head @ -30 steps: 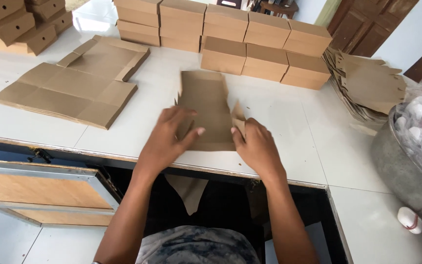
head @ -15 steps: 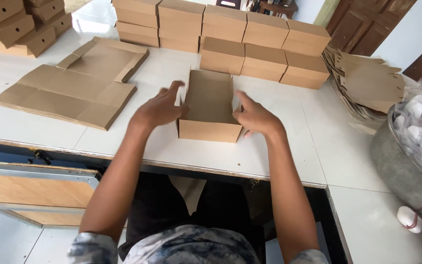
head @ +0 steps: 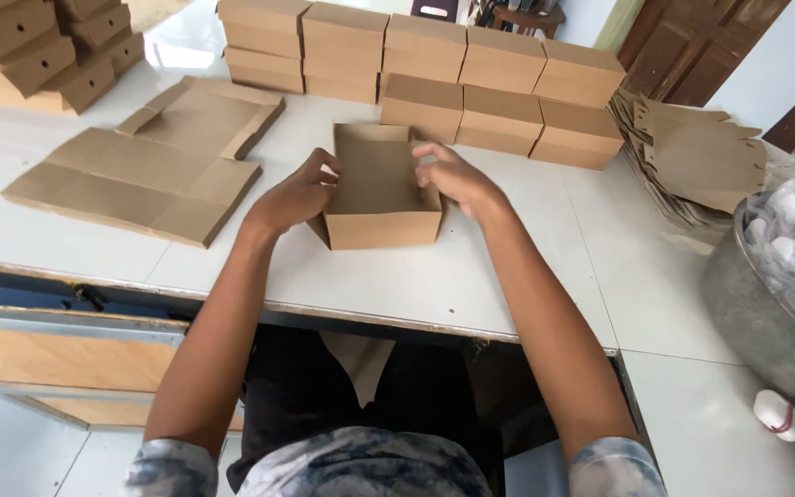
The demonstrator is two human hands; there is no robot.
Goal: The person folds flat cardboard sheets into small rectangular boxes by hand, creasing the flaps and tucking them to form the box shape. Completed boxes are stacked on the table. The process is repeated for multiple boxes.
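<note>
We had a brown cardboard box [head: 381,189] standing open on the white table [head: 471,276], its four walls already up. Our left hand [head: 298,195] gripped its left wall, our right hand [head: 457,177] curled its fingers over the right wall. Finished boxes [head: 471,83] stood stacked behind; flat blanks [head: 140,166] remained unfolded

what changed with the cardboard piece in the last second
The flat cardboard piece has been folded up into an open box, walls now standing. Left hand and right hand moved from pressing it flat to gripping its side walls. Flat sheets and finished boxes stayed put.
</note>
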